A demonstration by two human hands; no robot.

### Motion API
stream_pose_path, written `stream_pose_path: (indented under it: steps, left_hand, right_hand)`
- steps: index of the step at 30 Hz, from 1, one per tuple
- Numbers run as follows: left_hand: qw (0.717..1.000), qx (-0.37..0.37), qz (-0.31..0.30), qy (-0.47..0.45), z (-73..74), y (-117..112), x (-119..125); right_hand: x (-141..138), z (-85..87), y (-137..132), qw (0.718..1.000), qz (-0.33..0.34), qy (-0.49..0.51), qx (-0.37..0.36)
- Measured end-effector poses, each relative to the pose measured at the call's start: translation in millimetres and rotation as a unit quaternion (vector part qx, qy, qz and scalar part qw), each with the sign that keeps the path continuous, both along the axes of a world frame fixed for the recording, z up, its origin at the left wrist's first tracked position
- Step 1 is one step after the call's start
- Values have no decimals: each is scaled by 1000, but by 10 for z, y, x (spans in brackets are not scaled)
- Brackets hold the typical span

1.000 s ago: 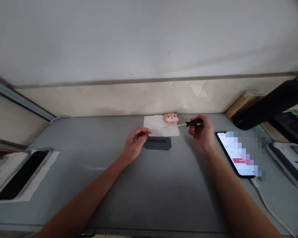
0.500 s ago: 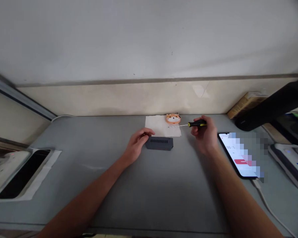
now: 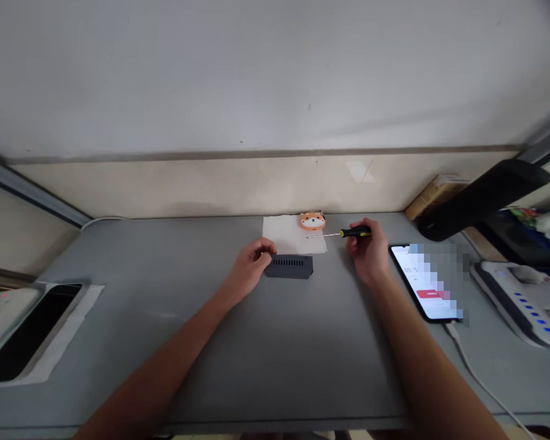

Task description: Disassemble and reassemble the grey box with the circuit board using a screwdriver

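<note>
A dark grey slotted box (image 3: 289, 267) lies on the desk in front of me, its row of vents facing up. My left hand (image 3: 248, 270) is at its left end, thumb and curled fingers closed on the upper left corner. In my right hand (image 3: 372, 252) is a screwdriver (image 3: 356, 231) with a black and yellow handle. Its thin shaft points left over a sheet of white paper (image 3: 277, 232), behind the box and apart from it. An orange animal-face case (image 3: 312, 220) rests at the paper's back right corner.
To the right lie a lit phone (image 3: 424, 284) with a white cable (image 3: 474, 370), a power strip (image 3: 522, 302), a black cylinder (image 3: 481, 198) and a book-like block (image 3: 433, 194). A dark-screened phone (image 3: 34, 330) lies on the left. A wall (image 3: 187, 186) closes off the back.
My view has turned slightly right, so things appear shifted left. My left fingers have curled in more closely at the box's corner. The screwdriver stays in my right hand.
</note>
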State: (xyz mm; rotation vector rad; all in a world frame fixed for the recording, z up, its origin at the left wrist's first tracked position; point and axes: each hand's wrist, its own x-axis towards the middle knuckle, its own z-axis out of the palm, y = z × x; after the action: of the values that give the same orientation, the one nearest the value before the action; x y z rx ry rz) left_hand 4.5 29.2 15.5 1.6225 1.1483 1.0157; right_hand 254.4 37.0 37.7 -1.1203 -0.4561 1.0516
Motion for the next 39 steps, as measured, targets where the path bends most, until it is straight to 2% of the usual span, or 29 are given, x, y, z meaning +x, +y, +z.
stream_pose_path:
  steps: [2,6,8,13,15,19,22,26,29,31,34,36,39]
  left_hand:
    - [999,-6,-49,1,35,23,-70]
    - [981,-32,-193,9,119,58,-232]
    - [972,-30,-230,29,134,56,-260]
    - [981,-33,-189,36,89,28,-188]
    - [985,-43,-167,32,54,26,-164]
    - [989,-27,-138,51,-2,34,-151]
    - [989,9,-124,83,2,25,-133]
    - [978,76,-127,145,38,-9,-93]
    - [967,117,-133,183,41,-29,-73]
    - [962,130,-136,199,33,-35,-67]
    - [957,144,-141,211,19,-36,-61]
    - [954,150,-142,216,10,-34,-56]
    - [953,146,-136,228,5,-35,-48]
  right_hand:
    - [12,1,-6,1000,-6,5,0]
    - [38,35,-15,1000,-23,19,-6]
    - [48,46,-18,999,-29,19,-3]
    - [34,26,-33,999,-25,-32,23]
    - [17,30,-48,995,-63,-62,47]
    - [-4,113,-120,970,-183,-126,98]
    - [-19,208,-225,949,-211,-189,141]
    - [-98,284,-444,914,-185,-279,229]
    - [-198,309,-632,887,-85,-374,258]
    - [-264,326,-720,847,-1,-442,295]
    - [-333,332,-749,778,74,-519,345]
    - [-349,308,-715,740,91,-557,365]
    - [-334,250,-649,709,78,-588,381]
